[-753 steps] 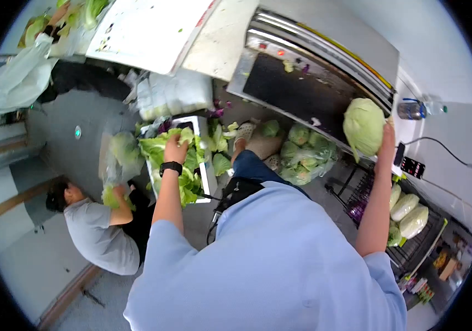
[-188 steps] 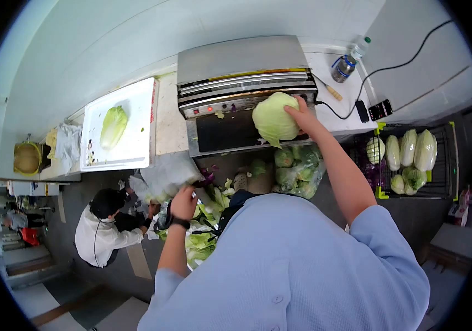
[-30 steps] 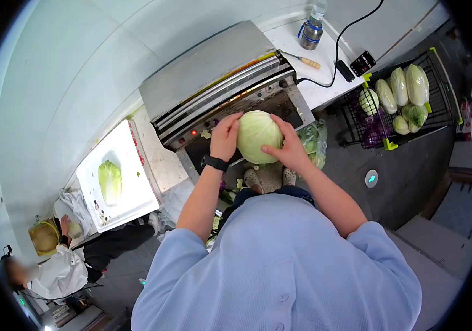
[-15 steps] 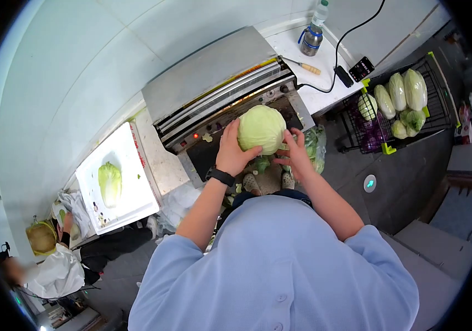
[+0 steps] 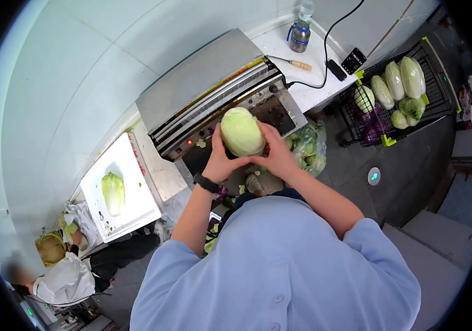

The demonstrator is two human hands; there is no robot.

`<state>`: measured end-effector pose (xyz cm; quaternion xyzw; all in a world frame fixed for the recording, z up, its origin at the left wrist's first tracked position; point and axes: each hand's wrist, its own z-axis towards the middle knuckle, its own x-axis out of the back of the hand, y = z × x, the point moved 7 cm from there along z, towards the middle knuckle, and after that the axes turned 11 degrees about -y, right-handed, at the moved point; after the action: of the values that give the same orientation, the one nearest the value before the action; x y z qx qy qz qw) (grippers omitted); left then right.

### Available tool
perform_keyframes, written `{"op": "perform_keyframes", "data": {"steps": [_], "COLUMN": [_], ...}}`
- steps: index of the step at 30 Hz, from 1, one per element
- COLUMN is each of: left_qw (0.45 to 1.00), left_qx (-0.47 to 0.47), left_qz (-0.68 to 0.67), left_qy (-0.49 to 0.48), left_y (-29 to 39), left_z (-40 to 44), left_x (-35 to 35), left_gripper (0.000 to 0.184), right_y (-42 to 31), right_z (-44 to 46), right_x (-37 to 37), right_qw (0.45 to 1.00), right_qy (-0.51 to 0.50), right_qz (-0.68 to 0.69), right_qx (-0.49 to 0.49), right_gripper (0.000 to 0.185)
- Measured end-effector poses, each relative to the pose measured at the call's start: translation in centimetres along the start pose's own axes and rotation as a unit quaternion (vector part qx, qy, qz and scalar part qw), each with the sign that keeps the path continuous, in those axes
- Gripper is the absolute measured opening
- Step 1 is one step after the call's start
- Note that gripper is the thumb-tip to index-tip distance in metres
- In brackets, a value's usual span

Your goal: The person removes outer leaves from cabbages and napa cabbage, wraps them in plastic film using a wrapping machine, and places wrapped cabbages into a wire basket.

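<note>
A pale green cabbage (image 5: 241, 131) is held up between my two hands, over the front of a steel film-wrapping machine (image 5: 197, 71). On its left side, my left hand (image 5: 220, 160) curves round it, with a dark band on the wrist. My right hand (image 5: 274, 150) grips the opposite side, and the thumbs meet low on the near face. The fingertips behind the cabbage are partly hidden. A small red light (image 5: 189, 142) glows on the machine's front panel beside scraps of leaf.
Left, a white tray (image 5: 146, 207) carries a napa cabbage (image 5: 113, 193). Right, a black cart (image 5: 440, 107) holds wrapped vegetables. A bottle (image 5: 300, 37), a wooden-handled tool (image 5: 301, 65) and a phone (image 5: 353, 60) lie behind. Bagged greens (image 5: 310, 149) sit below. Another person (image 5: 70, 276) works at lower left.
The cabbage has moved slightly left and turned so that it looks taller. My right hand has closed in from loosely spread fingers to a grip on its side.
</note>
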<state>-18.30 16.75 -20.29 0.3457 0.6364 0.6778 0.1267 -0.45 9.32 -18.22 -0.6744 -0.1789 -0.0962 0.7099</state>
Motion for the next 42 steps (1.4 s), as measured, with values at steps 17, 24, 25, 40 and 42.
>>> {"op": "perform_keyframes", "data": {"steps": [17, 24, 25, 40, 42], "left_qw": [0.916, 0.941, 0.938, 0.936, 0.937], "left_qx": [0.038, 0.049, 0.053, 0.059, 0.056], "left_qz": [-0.368, -0.305, -0.314, -0.313, -0.312], "left_qy": [0.159, 0.135, 0.135, 0.151, 0.149], "left_y": [-2.1, -1.0, -1.2, -1.0, -1.0], "left_z": [-3.6, -1.7, -1.6, -1.6, -1.5], "left_x": [2.1, 1.9, 2.0, 1.7, 1.7], "left_gripper": [0.079, 0.080, 0.079, 0.077, 0.077], "right_y": [0.7, 0.1, -1.1, -1.3, -2.3], "right_z": [0.6, 2.8, 2.0, -2.4, -2.7], "right_x": [-1.0, 0.8, 0.7, -3.1, -3.3], "right_qw": [0.983, 0.999, 0.999, 0.988, 0.972], "right_qy": [0.036, 0.018, 0.001, -0.076, -0.097], "right_qz": [0.179, 0.022, -0.034, -0.105, -0.146], "right_qx": [-0.025, 0.015, 0.040, 0.085, 0.155], "right_gripper": [0.028, 0.038, 0.039, 0.054, 0.055]}}
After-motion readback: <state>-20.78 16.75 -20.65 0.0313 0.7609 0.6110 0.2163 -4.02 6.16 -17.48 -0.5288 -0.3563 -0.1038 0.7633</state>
